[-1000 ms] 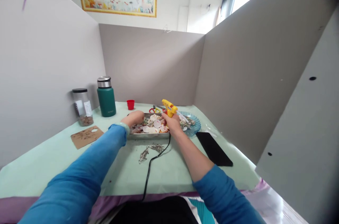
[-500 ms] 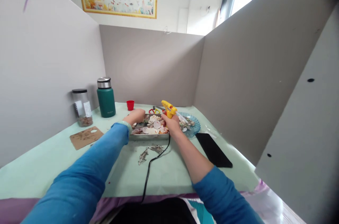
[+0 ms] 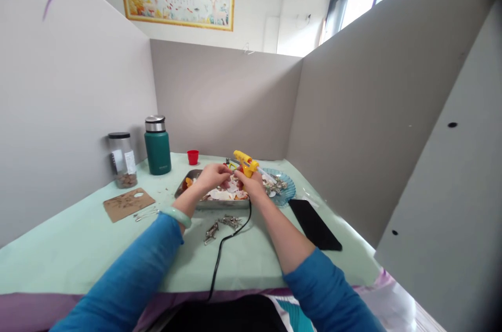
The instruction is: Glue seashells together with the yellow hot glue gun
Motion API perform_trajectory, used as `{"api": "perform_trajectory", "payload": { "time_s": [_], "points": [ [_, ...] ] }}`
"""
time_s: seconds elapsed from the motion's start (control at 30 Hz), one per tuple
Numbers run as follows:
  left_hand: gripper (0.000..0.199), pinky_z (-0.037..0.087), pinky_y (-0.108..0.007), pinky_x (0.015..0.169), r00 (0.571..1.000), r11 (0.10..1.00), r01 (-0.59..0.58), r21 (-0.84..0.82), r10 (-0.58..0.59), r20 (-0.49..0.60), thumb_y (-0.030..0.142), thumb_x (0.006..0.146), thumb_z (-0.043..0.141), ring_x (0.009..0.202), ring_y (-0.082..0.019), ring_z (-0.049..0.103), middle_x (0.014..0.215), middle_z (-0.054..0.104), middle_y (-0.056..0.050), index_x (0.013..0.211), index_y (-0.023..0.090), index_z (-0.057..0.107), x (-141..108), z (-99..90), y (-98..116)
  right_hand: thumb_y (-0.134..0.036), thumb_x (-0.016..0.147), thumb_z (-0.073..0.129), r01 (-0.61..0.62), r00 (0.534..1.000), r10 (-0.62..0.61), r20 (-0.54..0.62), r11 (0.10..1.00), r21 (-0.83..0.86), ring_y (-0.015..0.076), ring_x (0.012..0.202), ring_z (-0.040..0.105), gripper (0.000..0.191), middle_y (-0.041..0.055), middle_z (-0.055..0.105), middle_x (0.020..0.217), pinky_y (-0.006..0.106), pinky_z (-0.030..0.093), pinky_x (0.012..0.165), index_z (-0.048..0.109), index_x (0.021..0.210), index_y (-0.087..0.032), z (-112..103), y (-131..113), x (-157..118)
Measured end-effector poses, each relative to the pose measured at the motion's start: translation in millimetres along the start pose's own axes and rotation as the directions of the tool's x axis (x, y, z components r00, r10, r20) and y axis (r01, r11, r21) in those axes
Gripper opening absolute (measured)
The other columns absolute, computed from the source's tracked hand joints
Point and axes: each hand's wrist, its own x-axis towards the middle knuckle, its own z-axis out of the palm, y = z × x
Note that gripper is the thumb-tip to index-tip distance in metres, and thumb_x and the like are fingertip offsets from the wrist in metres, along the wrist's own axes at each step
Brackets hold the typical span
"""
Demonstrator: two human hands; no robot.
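Note:
My right hand (image 3: 253, 184) is wrapped round the handle of a yellow glue gun (image 3: 248, 160), its nozzle pointing left; a pale glue stick (image 3: 265, 171) comes out at the back. My left hand (image 3: 214, 177) is closed in a pinch, its fingertips close to my right thumb. What it pinches is too small to make out. Both hands are above a metal tray (image 3: 219, 205) of shells and pale pieces (image 3: 223, 194), partly hidden by them. A black cord (image 3: 220, 253) runs from the gun toward the table's front edge.
Small metal clips (image 3: 212, 231) lie before the tray. On the left are a brown card (image 3: 127, 205), a jar (image 3: 124, 159) and a green bottle (image 3: 157, 149). A red cup (image 3: 193, 157) stands behind. On the right are a blue plate (image 3: 290, 185) and a black slab (image 3: 316, 225).
My left hand has moved right, from the tray's left part to beside my right hand. The glue gun has shifted slightly left.

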Motion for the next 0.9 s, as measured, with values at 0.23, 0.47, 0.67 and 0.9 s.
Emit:
{"api": "perform_trajectory", "payload": {
  "time_s": [0.23,0.47,0.67,0.9],
  "points": [
    [0.015,0.055,-0.026,0.065,0.991,0.970,0.021,-0.241,-0.053,-0.125,0.017,0.076,0.058,0.061,-0.014,0.066,0.062,0.066,-0.003,0.090,0.011,0.061,-14,16.9,-1,-0.027,0.061,0.069,-0.035,0.999,0.035,0.018,0.999,-0.026,0.0085,0.041,0.051,0.026,-0.0034,0.056,0.053,0.018,0.042,0.039,0.059,0.081,-0.015,3,-4,-3],
    [0.028,0.055,-0.030,0.075,0.984,0.844,-0.042,-0.535,-0.058,-0.168,0.024,0.068,0.071,0.072,-0.015,0.067,0.079,0.068,-0.007,0.088,0.010,0.060,-12,13.4,-11,-0.024,0.061,0.066,-0.030,0.999,0.032,0.038,0.999,-0.043,0.0092,0.044,0.054,0.022,-0.0032,0.058,0.054,0.018,0.044,0.040,0.060,0.081,-0.016,3,-3,-3],
    [0.035,0.054,-0.028,0.070,0.988,0.861,0.033,-0.507,-0.104,-0.113,0.035,0.062,0.076,0.062,-0.013,0.064,0.069,0.065,-0.004,0.082,0.010,0.062,-12,12.8,-12,-0.025,0.061,0.067,-0.012,1.000,0.012,0.009,1.000,0.014,0.0115,0.050,0.057,0.026,-0.0031,0.059,0.061,0.022,0.049,0.044,0.059,0.084,-0.017,3,-1,-2],
    [0.029,0.051,-0.024,0.059,0.990,0.929,-0.012,-0.370,-0.040,-0.133,0.034,0.065,0.070,0.055,-0.010,0.058,0.065,0.063,-0.002,0.082,0.011,0.065,-12,8.3,-16,-0.023,0.061,0.067,-0.016,1.000,0.016,0.003,0.999,-0.041,0.0110,0.046,0.055,0.026,-0.0027,0.058,0.060,0.021,0.046,0.040,0.059,0.084,-0.017,3,1,-1]
  ]
}}
